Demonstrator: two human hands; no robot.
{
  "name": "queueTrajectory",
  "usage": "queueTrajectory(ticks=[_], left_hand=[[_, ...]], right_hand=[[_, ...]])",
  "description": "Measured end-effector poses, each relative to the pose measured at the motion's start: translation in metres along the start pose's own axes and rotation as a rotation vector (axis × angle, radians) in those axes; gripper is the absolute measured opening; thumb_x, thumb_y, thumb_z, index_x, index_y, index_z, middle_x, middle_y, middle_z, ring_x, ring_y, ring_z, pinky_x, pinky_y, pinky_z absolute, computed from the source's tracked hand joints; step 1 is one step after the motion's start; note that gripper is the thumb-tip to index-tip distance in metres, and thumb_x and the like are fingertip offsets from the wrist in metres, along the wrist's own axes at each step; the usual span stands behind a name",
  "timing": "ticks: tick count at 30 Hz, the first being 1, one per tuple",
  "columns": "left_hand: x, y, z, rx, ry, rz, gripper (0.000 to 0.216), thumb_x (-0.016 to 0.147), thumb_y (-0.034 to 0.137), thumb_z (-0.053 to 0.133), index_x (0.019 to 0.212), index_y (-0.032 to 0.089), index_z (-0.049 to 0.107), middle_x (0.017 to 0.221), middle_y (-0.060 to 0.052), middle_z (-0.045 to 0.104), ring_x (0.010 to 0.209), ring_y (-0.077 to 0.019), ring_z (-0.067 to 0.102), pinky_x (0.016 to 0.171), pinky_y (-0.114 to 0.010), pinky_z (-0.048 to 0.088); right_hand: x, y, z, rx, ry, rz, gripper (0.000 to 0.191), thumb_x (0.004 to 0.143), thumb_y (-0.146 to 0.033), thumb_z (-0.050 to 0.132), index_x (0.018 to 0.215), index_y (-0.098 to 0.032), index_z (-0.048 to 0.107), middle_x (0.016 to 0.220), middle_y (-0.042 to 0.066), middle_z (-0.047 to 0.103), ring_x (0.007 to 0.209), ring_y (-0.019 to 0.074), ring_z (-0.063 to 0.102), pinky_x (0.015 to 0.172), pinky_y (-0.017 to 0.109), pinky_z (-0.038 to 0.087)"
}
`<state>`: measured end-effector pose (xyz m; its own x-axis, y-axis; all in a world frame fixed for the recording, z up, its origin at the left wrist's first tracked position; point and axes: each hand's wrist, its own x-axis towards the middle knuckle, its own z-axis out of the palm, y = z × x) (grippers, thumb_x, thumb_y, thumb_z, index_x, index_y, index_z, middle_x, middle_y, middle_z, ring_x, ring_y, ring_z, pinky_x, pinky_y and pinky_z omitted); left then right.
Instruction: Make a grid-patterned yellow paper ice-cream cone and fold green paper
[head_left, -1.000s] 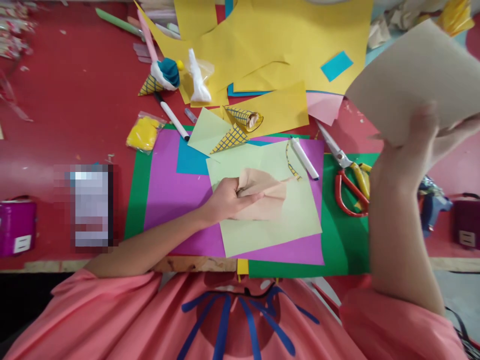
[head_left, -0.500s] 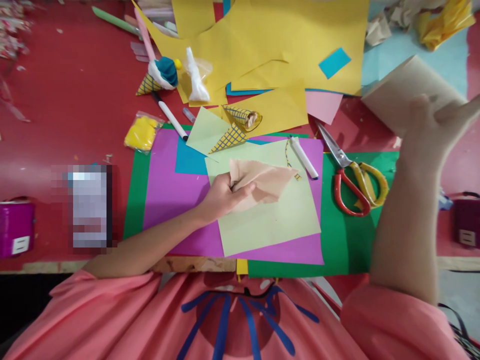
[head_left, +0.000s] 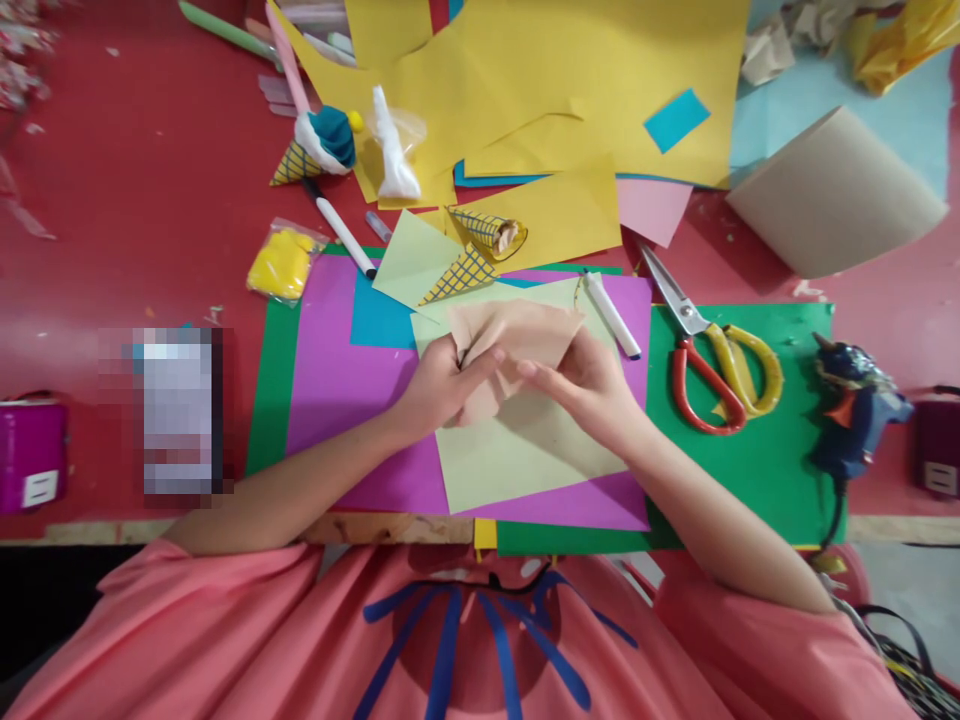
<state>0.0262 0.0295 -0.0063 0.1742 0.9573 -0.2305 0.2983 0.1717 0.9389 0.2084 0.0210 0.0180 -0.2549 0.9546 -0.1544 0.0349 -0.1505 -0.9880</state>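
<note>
Between my hands is a creased piece of light peach paper [head_left: 525,330]. My left hand [head_left: 442,390] pinches its left side, thumb on top. My right hand [head_left: 592,385] grips its right side, thumb and fingers closed on the edge. Under them lies a pale green sheet [head_left: 540,450] on a purple sheet [head_left: 352,420]. Just beyond the paper are a flat yellow piece with a blue grid [head_left: 461,275] and a rolled yellow grid cone [head_left: 487,230] with crumpled paper in its mouth. A white marker [head_left: 611,315] lies close to my right hand.
Scissors with red and yellow handles [head_left: 709,360] and a blue glue gun [head_left: 859,410] lie on the right. A curled tan sheet [head_left: 832,195] is behind them. Yellow sheets [head_left: 540,60] cover the back; a paper ice cream cone [head_left: 319,145] and phone [head_left: 180,415] are left.
My right hand has come from the tan sheet at the far right to the peach paper and taken hold of its right side. The tan sheet stays behind, and the glue gun is uncovered.
</note>
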Motion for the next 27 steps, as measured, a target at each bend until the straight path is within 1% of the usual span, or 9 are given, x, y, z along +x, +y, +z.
queueTrajectory(ticks=[2,4,7,13,18,20,22,24,27], left_hand=[[0.002,-0.002,0.001,-0.031,0.042,0.074,0.048,0.078,0.056,0.063,0.106,0.017,0.06,0.101,-0.007,0.068,0.096,-0.0205,0.065,0.078,-0.027,0.054],[0.005,-0.003,0.001,-0.118,0.185,0.262,0.057,0.074,0.058,0.067,0.114,0.02,0.053,0.112,-0.008,0.063,0.106,-0.0207,0.061,0.087,-0.029,0.052],[0.008,-0.004,0.0,-0.182,0.267,0.4,0.031,0.085,0.051,0.058,0.097,0.023,0.054,0.104,-0.005,0.06,0.1,-0.0161,0.06,0.087,-0.028,0.049],[0.01,-0.006,-0.001,-0.283,0.218,0.375,0.026,0.093,0.043,0.048,0.077,0.022,0.049,0.072,0.001,0.049,0.067,-0.0106,0.05,0.066,-0.025,0.045],[0.011,-0.008,-0.005,-0.272,0.236,0.321,0.044,0.092,0.048,0.049,0.058,0.02,0.038,0.054,0.003,0.037,0.05,-0.0092,0.04,0.051,-0.025,0.037],[0.012,-0.007,-0.008,-0.252,0.242,0.313,0.048,0.091,0.052,0.048,0.056,0.02,0.039,0.05,0.003,0.038,0.046,-0.0083,0.039,0.048,-0.024,0.036],[0.012,-0.006,-0.009,-0.272,0.202,0.298,0.043,0.085,0.059,0.053,0.07,0.02,0.053,0.063,0.002,0.053,0.047,-0.0068,0.044,0.048,-0.022,0.039],[0.01,-0.004,-0.01,-0.282,0.088,0.245,0.048,0.078,0.064,0.059,0.096,0.02,0.059,0.083,-0.002,0.062,0.055,-0.0072,0.053,0.05,-0.021,0.043],[0.006,-0.001,-0.008,-0.209,-0.066,0.147,0.049,0.075,0.056,0.067,0.107,0.019,0.061,0.081,-0.002,0.061,0.068,-0.0098,0.059,0.056,-0.019,0.045]], right_hand=[[0.004,0.009,-0.001,0.006,0.024,0.045,0.019,0.081,-0.035,0.066,0.095,-0.023,0.065,0.087,0.002,0.07,0.08,0.0185,0.066,0.067,0.03,0.054],[0.006,0.017,-0.006,0.049,0.087,0.068,0.012,0.081,-0.031,0.063,0.09,-0.022,0.065,0.083,0.001,0.069,0.075,0.0173,0.065,0.063,0.029,0.052],[0.008,0.025,-0.015,0.13,0.165,0.13,0.007,0.079,-0.029,0.06,0.08,-0.023,0.064,0.073,-0.001,0.065,0.066,0.0157,0.062,0.054,0.026,0.049],[0.008,0.029,-0.021,0.282,0.218,0.249,0.008,0.067,-0.027,0.064,0.072,-0.024,0.06,0.063,-0.002,0.06,0.056,0.0151,0.057,0.047,0.026,0.045],[0.006,0.029,-0.023,0.279,0.182,0.281,0.015,0.066,-0.035,0.066,0.072,-0.024,0.058,0.061,0.0,0.059,0.054,0.0167,0.057,0.044,0.028,0.045],[0.005,0.029,-0.024,0.279,0.167,0.273,0.018,0.067,-0.039,0.065,0.074,-0.025,0.058,0.06,0.0,0.059,0.053,0.0177,0.057,0.043,0.03,0.046],[0.004,0.028,-0.025,0.302,0.167,0.279,0.019,0.066,-0.041,0.064,0.073,-0.024,0.058,0.06,0.0,0.058,0.051,0.0183,0.057,0.042,0.032,0.046],[0.003,0.028,-0.024,0.328,0.176,0.289,0.018,0.064,-0.039,0.064,0.072,-0.024,0.058,0.06,0.001,0.058,0.05,0.0183,0.056,0.041,0.033,0.046],[0.003,0.028,-0.024,0.316,0.159,0.27,0.013,0.065,-0.034,0.066,0.07,-0.023,0.059,0.06,-0.001,0.059,0.051,0.016,0.056,0.043,0.029,0.046]])
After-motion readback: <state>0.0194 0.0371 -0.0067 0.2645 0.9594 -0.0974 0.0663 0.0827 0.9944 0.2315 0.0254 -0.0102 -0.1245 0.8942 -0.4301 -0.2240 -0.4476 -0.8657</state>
